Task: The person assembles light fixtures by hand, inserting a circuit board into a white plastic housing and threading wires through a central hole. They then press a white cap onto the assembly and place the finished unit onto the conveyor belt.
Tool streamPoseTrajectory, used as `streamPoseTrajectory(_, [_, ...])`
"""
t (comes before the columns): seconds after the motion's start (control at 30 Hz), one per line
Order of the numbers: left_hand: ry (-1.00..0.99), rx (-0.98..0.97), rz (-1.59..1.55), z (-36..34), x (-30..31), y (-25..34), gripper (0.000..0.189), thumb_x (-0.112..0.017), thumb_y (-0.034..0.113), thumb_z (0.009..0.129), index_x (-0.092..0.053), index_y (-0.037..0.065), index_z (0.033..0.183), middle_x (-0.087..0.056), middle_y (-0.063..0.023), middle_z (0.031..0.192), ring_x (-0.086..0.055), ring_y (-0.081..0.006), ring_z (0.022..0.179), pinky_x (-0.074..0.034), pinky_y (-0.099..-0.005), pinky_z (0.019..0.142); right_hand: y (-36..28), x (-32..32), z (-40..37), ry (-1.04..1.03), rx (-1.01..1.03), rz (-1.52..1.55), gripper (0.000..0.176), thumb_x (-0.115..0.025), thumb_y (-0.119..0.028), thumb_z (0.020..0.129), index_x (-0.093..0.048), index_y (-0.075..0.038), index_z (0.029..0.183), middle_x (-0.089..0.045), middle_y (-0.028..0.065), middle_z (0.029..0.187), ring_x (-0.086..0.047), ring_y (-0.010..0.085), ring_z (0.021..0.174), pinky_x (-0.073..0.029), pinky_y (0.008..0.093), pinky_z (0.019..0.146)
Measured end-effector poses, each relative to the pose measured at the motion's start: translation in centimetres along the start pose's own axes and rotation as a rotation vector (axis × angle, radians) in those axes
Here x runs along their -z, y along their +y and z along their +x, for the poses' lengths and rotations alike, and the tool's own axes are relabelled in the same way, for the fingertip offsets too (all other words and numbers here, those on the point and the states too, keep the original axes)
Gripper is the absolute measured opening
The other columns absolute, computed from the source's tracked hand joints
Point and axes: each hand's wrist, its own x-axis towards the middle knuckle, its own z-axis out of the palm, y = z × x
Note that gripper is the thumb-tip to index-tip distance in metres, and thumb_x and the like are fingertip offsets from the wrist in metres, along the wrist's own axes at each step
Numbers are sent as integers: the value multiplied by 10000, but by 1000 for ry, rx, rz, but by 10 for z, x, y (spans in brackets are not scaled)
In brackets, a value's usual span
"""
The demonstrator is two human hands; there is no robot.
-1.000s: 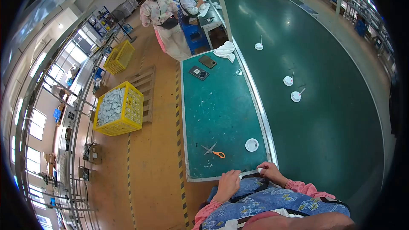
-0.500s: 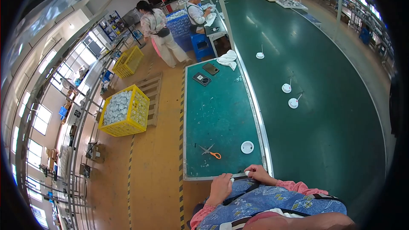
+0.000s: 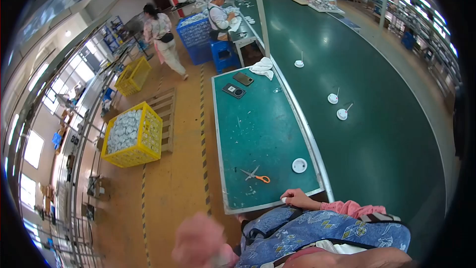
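Observation:
My left hand is smeared by motion, out over the floor to the left of my lap. At the near edge of the green side table, my right hand rests with its fingers curled together and white at a fingertip; what they hold, if anything, is hidden. Just beyond that hand lies a round white plastic part with a dark slot. Orange-handled scissors lie with spread blades to its left. A blue patterned apron covers my lap.
Several white round parts with upright stems, one of them here, stand on the green conveyor belt. A phone, a dark device and a white cloth lie at the table's far end. A filled yellow crate stands left. Other people are farther off.
My left hand has swung away from the table edge to the left and down, while my right hand stays at the edge. A walking person has moved farther off; the view has shifted slightly.

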Motion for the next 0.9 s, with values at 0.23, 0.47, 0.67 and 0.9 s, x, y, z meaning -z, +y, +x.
streamPoseTrajectory(0.23, [13,-141,-332,45,106,-53,165,-675,66,824,-704,-1,972,-705,-108,929,-641,-210,790,-499,-357,692,-25,-101,59,-2,11,-105,203,-698,-136,871,-728,-17,1033,-704,44,858,-626,107,748,-517,283,685])
streamPoseTrajectory(0.47, [-119,-44,-566,69,125,-102,161,-674,80,833,-693,-2,970,-700,-109,911,-634,-218,769,-494,-364,678,-64,-144,48,93,42,-120,237,-695,-176,860,-727,-19,1035,-707,54,859,-638,130,783,-515,308,713])
streamPoseTrajectory(0.67, [-185,27,-669,54,96,-103,160,-673,93,841,-684,-3,969,-696,-110,895,-627,-225,751,-489,-369,666,-28,-139,24,164,-26,-113,274,-697,-235,862,-732,-19,1028,-728,92,892,-663,175,836,-524,332,747])
streamPoseTrajectory(0.9, [-153,71,-670,23,63,-75,161,-672,107,850,-673,-4,967,-691,-110,877,-620,-234,730,-484,-376,652,-27,-107,10,75,-27,-81,228,-681,-178,884,-729,-35,1055,-701,39,869,-626,103,780,-512,283,716])
